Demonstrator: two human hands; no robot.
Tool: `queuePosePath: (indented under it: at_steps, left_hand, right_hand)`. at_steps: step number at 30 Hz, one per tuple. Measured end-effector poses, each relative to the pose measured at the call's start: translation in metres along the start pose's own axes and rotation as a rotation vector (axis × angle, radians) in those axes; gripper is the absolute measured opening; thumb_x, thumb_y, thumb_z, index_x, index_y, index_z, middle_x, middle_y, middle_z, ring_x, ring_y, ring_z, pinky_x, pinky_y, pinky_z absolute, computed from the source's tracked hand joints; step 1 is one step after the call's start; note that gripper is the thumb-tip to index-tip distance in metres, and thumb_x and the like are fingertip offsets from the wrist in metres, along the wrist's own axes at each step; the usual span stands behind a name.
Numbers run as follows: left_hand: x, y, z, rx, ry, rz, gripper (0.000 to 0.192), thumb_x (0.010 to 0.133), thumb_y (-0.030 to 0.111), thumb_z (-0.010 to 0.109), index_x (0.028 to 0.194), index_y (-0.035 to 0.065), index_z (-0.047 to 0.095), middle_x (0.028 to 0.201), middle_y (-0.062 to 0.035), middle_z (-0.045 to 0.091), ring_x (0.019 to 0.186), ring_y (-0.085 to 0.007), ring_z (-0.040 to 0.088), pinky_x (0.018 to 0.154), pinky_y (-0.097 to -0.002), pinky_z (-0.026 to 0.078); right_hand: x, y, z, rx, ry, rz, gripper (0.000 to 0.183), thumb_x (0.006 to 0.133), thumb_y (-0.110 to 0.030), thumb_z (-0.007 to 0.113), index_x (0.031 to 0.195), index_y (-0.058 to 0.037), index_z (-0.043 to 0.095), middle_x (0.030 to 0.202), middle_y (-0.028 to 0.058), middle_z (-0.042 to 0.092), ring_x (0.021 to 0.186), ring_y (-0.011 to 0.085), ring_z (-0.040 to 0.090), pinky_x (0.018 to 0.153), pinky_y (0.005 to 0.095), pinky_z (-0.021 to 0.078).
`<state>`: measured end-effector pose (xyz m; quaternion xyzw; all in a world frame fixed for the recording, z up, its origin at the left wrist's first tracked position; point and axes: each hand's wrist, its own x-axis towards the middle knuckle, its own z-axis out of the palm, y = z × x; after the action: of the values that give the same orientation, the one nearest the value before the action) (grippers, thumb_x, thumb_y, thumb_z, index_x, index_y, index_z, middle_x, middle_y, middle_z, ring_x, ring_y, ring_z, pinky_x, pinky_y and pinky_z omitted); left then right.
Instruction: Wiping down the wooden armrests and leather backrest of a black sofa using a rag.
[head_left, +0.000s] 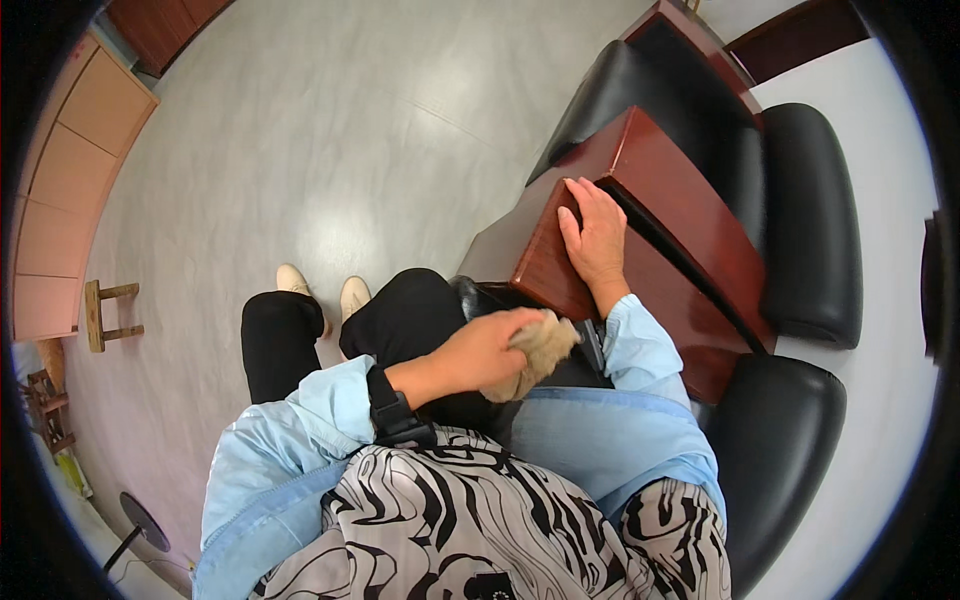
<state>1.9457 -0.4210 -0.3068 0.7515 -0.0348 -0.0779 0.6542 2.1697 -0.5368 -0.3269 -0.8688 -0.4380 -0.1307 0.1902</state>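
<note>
My left hand (480, 352) is closed around a bunched beige cloth (536, 356) with a fuzzy-looking surface. It holds the cloth above my lap, beside the near wooden armrest (664, 292) of a black sofa. Palm down, my right hand (596, 236) lies on the front part of that glossy red-brown armrest, thumb towards the left. Its fingertips reach close to the far front corner, next to the narrow dark gap before the second wooden armrest (690, 195). Black straps circle both wrists; the one on the right is partly hidden by the cloth and sleeve.
Beyond the second armrest stands another black seat (675, 75). Black back cushions (810, 225) lean along the white wall (892, 247). To the left are a small wooden stool (112, 311) and pale wooden cabinets (90, 142). Grey floor (337, 150) stretches ahead.
</note>
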Motion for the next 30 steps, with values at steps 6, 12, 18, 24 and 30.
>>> queuePosePath:
  at_steps: [6,12,18,24,30]
  left_hand:
    - [-0.008,0.011,-0.022,-0.576,0.429,-0.182,0.058,0.088,0.011,0.056,0.144,0.0047,0.04,0.13,-0.0111,0.058,0.12,-0.0193,0.056,0.102,-0.0328,0.044]
    - [-0.006,0.037,-0.032,-0.855,0.241,-0.039,0.081,0.097,0.036,0.061,0.155,0.0055,0.013,0.148,-0.0121,0.038,0.136,-0.0218,0.038,0.111,-0.0332,0.034]
    - [-0.017,-0.007,-0.099,-0.346,0.334,-0.203,0.042,0.099,0.027,0.058,0.133,0.0033,0.056,0.113,-0.0076,0.068,0.107,-0.0154,0.062,0.092,-0.0291,0.049]
    - [-0.03,-0.111,-0.146,-0.371,0.624,-0.334,0.028,0.094,0.016,0.059,0.117,0.001,0.063,0.09,-0.0019,0.064,0.081,-0.008,0.058,0.073,-0.0241,0.047]
    - [-0.031,-0.157,-0.166,-0.44,0.673,-0.475,0.023,0.095,0.011,0.057,0.116,0.001,0.062,0.093,-0.0032,0.067,0.087,-0.0111,0.062,0.08,-0.0257,0.05]
  right_hand:
    - [-0.035,-0.054,-0.024,0.622,0.015,0.074,0.037,0.09,-0.015,0.059,0.123,-0.0005,0.06,0.129,0.0176,0.059,0.125,0.0338,0.052,0.106,0.0413,0.0404]
    - [-0.047,-0.126,-0.049,0.815,-0.148,0.19,0.061,0.085,-0.023,0.072,0.137,0.0001,0.049,0.136,0.0216,0.052,0.127,0.0351,0.052,0.107,0.0408,0.0409]
    - [0.055,-0.069,-0.089,0.238,-0.152,-0.23,0.047,0.069,-0.002,0.068,0.116,-0.0055,0.063,0.119,0.0134,0.063,0.112,0.0327,0.06,0.098,0.0407,0.047]
    - [0.151,0.077,-0.06,-0.493,-0.396,-0.403,0.038,0.077,-0.014,0.067,0.114,-0.0098,0.065,0.122,0.01,0.062,0.115,0.0337,0.056,0.096,0.0444,0.0446]
    - [0.177,0.062,0.041,-0.927,-1.139,-0.174,0.047,0.077,-0.031,0.069,0.121,-0.0164,0.068,0.122,0.0106,0.064,0.122,0.0337,0.054,0.1,0.047,0.0424]
